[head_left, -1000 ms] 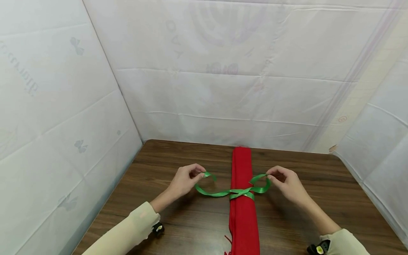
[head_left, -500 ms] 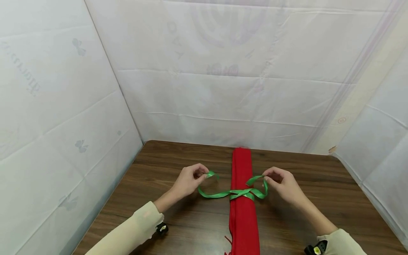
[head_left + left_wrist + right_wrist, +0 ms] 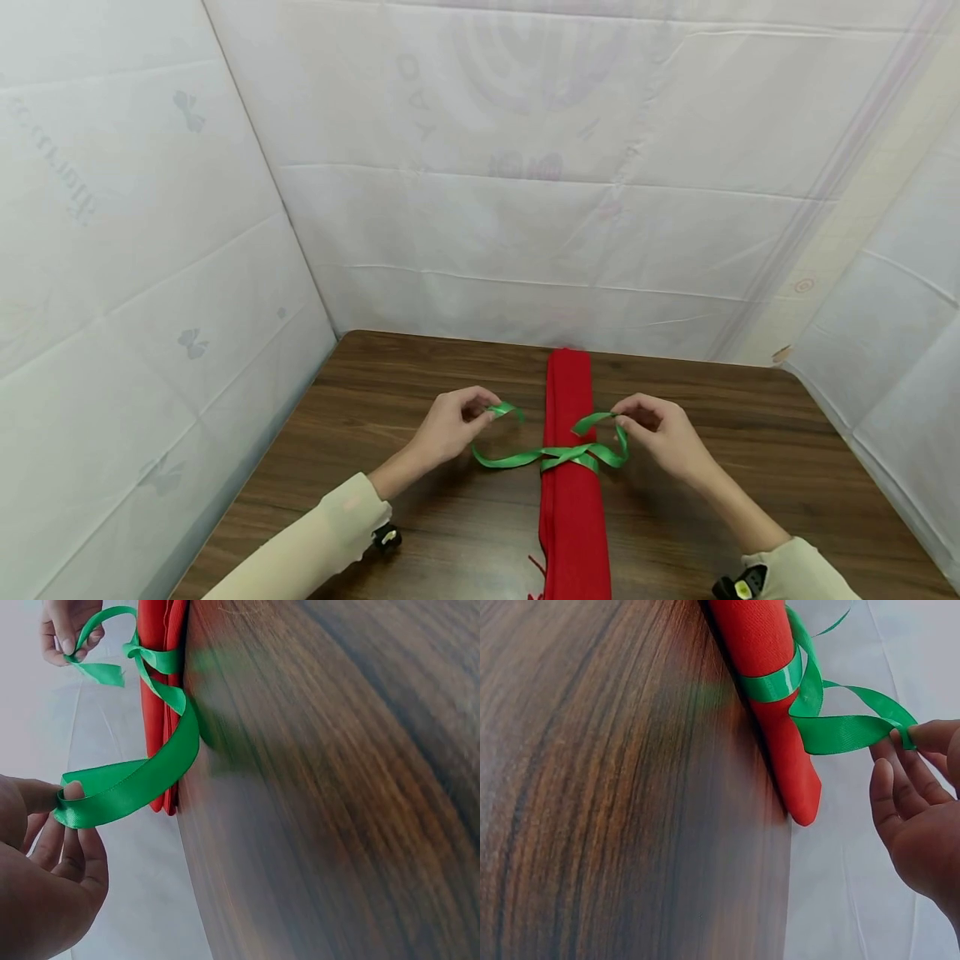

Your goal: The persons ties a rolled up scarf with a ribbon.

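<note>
White sheeting (image 3: 525, 208) behind shows faint, unreadable lettering. On the wooden table (image 3: 420, 533) lies a folded red cloth (image 3: 573, 517), bound by a green ribbon (image 3: 558, 456); left hand (image 3: 450, 425) and right hand (image 3: 663, 437) each pinch one end.

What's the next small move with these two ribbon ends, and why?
Probably cross the two folded ends over the knot to start a bow. The green ribbon is already wrapped and crossed around the red cloth roll, and the left hand and right hand each pinch one end bent into a loop, with both loops apart on opposite sides.
</note>
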